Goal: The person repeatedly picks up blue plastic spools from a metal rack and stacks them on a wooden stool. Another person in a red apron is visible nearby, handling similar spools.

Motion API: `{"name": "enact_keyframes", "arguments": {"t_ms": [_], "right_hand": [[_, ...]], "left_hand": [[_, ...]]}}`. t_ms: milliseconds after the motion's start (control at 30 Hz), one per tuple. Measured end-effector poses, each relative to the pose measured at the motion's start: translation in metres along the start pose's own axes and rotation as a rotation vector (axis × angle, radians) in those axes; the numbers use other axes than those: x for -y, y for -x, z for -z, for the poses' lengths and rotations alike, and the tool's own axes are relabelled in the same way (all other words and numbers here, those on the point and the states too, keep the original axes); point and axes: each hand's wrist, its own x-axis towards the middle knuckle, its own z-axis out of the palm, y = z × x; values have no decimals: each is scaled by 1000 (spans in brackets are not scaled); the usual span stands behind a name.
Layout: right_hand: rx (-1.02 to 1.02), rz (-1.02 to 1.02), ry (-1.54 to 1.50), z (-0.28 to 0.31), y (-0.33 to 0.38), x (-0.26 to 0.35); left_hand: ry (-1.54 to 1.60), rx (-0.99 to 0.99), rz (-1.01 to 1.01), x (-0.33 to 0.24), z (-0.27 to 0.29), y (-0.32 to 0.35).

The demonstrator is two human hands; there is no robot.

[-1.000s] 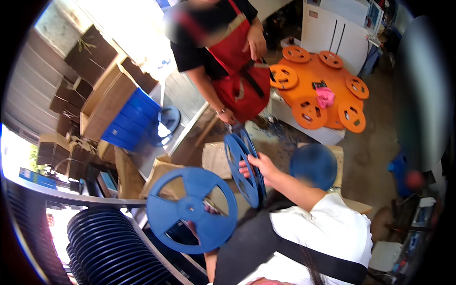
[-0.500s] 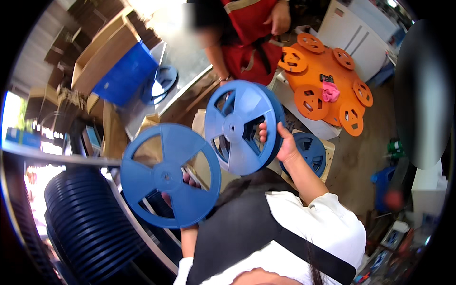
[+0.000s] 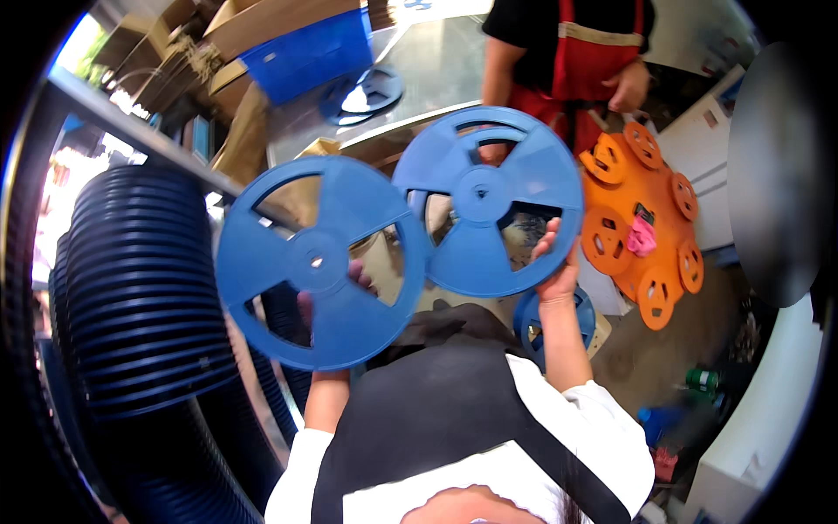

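Observation:
I hold up two blue plastic reels with spoked faces, one per hand. My left hand is behind the left reel. Its thumb and fingertips show through the cut-outs, and the palm is hidden by the reel's face. On the right, my right hand grips the lower right rim of the other reel, fingers reaching into a cut-out. The edges of the two reels overlap in the picture; whether they touch, I cannot tell. Below my right wrist sits another blue reel, partly covered by my forearm.
At left stands a long row of stacked dark reels beside a metal rail. A metal table holds a blue bin and blue reels. Orange discs ring an orange table. A person in a red apron stands opposite.
The right reel has turned from a slant to nearly face-on and moved right. My left hand still holds its reel, now higher in view. The surroundings have shifted in the picture as my head moved.

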Motion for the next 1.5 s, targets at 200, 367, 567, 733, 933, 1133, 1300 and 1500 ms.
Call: {"name": "enact_keyframes", "arguments": {"t_ms": [200,367,567,733,933,1133,1300,1500], "right_hand": [[125,-9,126,-29,2,-4],[145,11,331,-51,3,-12],[124,-14,787,-118,29,-100],[370,-256,1203,-102,40,-164],[389,-267,1263,-103,17,-141],[-115,-96,937,-102,2,-61],[-238,127,779,-79,6,-21],[-194,135,578,-44,12,16]], "left_hand": [[42,-120,46,8,-15,-2],[-58,-126,43,9,-20,-4],[-729,-260,142,29,-4,-29],[-380,-44,187,71,68,-36],[-566,2,7,62,-1,-36],[-83,-194,278,26,-55,-7],[132,-166,232,32,-39,-2],[98,-208,299,37,-46,-6]]}}
